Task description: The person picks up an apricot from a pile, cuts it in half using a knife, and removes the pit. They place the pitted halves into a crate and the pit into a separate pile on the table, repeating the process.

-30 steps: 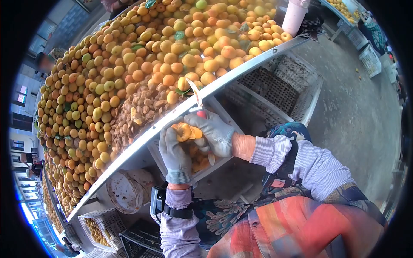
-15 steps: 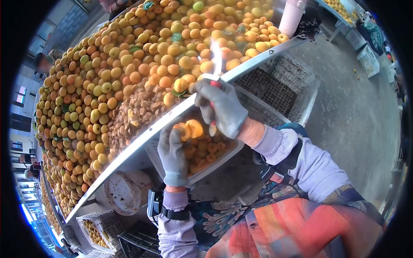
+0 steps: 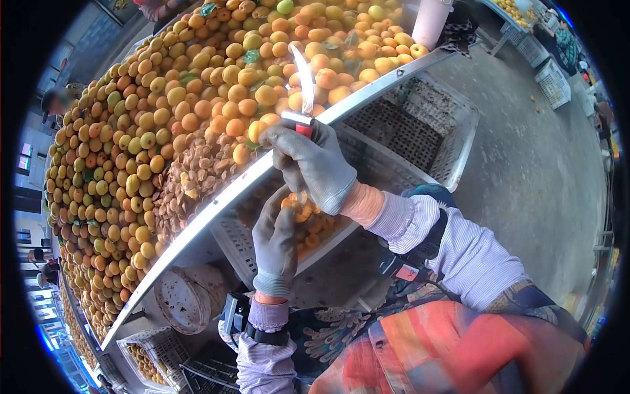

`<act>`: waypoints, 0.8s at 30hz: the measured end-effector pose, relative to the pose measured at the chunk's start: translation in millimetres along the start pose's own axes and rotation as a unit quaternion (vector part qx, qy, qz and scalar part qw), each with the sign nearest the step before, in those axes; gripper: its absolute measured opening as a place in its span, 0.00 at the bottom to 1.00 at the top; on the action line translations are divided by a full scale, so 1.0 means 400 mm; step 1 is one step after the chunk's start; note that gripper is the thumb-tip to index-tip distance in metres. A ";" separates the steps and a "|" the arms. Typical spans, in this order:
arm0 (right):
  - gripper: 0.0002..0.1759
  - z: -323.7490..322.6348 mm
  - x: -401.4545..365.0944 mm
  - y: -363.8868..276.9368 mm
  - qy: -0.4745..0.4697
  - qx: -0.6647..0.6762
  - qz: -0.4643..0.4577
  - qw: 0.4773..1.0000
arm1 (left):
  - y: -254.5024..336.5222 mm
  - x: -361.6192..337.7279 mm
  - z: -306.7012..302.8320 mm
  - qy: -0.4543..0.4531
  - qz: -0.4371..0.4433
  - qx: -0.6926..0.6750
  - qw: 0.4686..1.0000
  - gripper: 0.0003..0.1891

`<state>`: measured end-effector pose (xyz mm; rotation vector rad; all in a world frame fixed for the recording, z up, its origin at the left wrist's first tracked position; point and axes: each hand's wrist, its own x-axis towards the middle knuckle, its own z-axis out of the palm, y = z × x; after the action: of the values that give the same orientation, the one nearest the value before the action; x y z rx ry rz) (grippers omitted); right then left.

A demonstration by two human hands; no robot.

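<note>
My right hand (image 3: pixel 315 161), in a grey glove, is closed round the red handle of a knife (image 3: pixel 305 85). Its curved blade points up and away, over the heaped apricots (image 3: pixel 151 138). Just below, my gloved left hand (image 3: pixel 275 236) has its fingers curled at a cut-open apricot (image 3: pixel 296 203), partly shaded and overlapped by the right hand. Under both hands a white crate (image 3: pixel 236 246) contains apricot halves (image 3: pixel 318 235). A heap of brown pits (image 3: pixel 190 177) lies on the table near its metal edge (image 3: pixel 216 203).
To the right under the table stands a perforated crate (image 3: pixel 459 141). A stained white bucket (image 3: pixel 180 299) and a crate of apricots (image 3: pixel 147 361) sit at the lower left. A pink cylindrical container (image 3: pixel 432 23) stands at the table's far right corner. Other people are around the edges.
My right hand with the knife has moved left and down towards my left hand. The opened apricot, plainly visible before, is now partly covered. The whole view has shifted slightly.
</note>
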<state>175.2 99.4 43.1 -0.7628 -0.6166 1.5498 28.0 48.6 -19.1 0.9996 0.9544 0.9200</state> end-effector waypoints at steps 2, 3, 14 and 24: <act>0.09 -0.008 0.014 0.012 0.034 0.026 0.021 0.999 | 0.016 -0.001 0.010 0.011 -0.012 0.011 1.000 0.22; 0.09 -0.018 0.021 0.018 0.035 0.026 0.021 0.999 | 0.018 -0.002 0.012 0.009 0.007 0.029 1.000 0.22; 0.07 0.015 0.001 0.058 -0.027 -0.050 -0.029 0.998 | -0.068 0.008 -0.027 -0.017 0.096 0.201 0.975 0.21; 0.08 -0.054 0.045 0.051 0.089 0.122 0.102 0.983 | 0.020 -0.020 0.038 0.006 0.021 0.031 0.999 0.22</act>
<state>177.8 113.8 11.6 -0.7828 -0.2153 1.6850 38.2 39.5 -6.0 1.0722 0.9795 0.9374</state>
